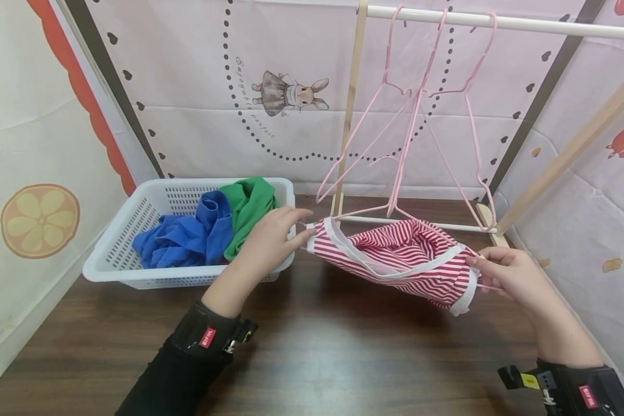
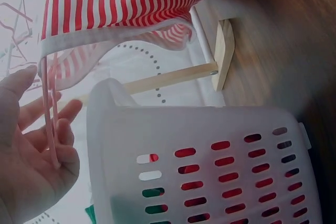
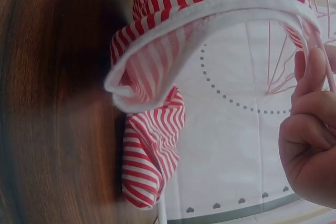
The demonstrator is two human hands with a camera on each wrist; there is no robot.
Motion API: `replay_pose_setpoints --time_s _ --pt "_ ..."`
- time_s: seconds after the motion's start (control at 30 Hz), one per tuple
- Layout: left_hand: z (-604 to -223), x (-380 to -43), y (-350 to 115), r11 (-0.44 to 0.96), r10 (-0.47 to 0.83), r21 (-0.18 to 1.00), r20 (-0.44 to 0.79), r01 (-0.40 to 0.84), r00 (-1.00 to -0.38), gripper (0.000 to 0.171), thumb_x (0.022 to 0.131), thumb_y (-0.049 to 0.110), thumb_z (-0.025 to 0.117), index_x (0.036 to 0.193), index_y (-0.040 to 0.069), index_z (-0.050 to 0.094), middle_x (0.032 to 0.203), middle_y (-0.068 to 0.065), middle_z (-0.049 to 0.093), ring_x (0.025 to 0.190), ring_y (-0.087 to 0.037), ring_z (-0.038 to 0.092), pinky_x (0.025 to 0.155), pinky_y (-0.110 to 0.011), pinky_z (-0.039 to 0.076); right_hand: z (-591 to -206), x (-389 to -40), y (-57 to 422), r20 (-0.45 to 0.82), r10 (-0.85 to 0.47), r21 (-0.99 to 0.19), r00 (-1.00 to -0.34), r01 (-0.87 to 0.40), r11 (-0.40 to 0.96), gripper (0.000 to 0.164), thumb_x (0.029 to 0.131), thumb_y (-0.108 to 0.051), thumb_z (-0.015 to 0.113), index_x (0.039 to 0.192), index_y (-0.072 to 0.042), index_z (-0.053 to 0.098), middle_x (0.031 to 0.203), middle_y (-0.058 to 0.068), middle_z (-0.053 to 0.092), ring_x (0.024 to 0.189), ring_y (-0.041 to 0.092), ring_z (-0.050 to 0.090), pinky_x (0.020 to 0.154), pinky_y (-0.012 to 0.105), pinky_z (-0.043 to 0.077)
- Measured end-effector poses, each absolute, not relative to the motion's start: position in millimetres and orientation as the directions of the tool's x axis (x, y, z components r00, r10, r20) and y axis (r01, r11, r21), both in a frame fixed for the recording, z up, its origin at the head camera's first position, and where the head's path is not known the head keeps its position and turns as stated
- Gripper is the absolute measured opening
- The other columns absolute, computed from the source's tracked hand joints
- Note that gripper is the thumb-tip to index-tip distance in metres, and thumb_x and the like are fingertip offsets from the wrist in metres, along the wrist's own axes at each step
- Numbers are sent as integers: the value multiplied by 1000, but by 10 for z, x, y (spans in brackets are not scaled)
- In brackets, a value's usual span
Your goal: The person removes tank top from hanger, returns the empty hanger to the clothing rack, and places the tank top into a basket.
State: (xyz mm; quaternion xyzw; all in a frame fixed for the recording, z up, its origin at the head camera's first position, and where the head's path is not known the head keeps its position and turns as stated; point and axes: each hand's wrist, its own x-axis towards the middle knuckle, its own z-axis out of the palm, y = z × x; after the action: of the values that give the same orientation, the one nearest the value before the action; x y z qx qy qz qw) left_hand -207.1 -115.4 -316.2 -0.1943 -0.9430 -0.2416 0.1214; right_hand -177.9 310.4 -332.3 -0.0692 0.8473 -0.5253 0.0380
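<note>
A red-and-white striped garment with white trim hangs on a pink clothes hanger, between both hands. At its left side, my left hand holds the hanger's end; the left wrist view shows that pink loop crossing the curled fingers, thumb raised. My right hand pinches the other side, its thumb on the white edge and the hanger's end showing beneath. In the right wrist view, striped fabric droops below the trimmed opening. Folds hide most of the hanger's middle.
A white perforated basket at left holds blue cloth and green cloth; red shows through its holes. Behind the garment, several pink hangers hang from a white rail on a wooden frame. Printed cloth walls surround the brown tabletop.
</note>
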Motion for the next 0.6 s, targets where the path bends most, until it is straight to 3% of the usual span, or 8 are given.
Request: replay_pose_setpoints --time_s 0.17,0.3,0.47,0.6 --pt "-3148 -1986 -1144 860 298 336 279 384 -913 45 94 47 60 123 14 67 103 -3 68 100 -22 60 85 -40 50 -3348 -1784 3079 22 -197 -896 -980 -107 432 20 99 -15 58 91 3 63 79 -4 67 65 11 65 59 29 57" --pt "-3158 -1913 -1157 875 301 296 288 383 -909 41 92 49 62 113 15 72 80 3 62 77 -17 55 66 -33 47 -3386 -1800 3067 19 -256 -913 -967 -121 389 18 99 -12 57 91 2 63 83 -2 68 68 12 67 60 31 57" --pt "-3183 -1832 -1176 878 317 252 333 407 -888 42 89 50 66 109 14 74 71 4 59 67 -14 52 56 -28 42 -3454 -1832 3064 29 -334 -936 -942 -143 323 14 100 -9 55 92 -3 65 81 0 68 64 11 66 60 32 57" --pt "-3192 -1770 -1184 888 317 210 364 409 -876 45 86 52 69 109 14 75 73 2 64 64 -14 53 55 -26 43 -3506 -1853 3067 25 -385 -947 -923 -145 287 16 100 -6 53 89 -8 65 65 -6 57 49 4 51 58 30 57"
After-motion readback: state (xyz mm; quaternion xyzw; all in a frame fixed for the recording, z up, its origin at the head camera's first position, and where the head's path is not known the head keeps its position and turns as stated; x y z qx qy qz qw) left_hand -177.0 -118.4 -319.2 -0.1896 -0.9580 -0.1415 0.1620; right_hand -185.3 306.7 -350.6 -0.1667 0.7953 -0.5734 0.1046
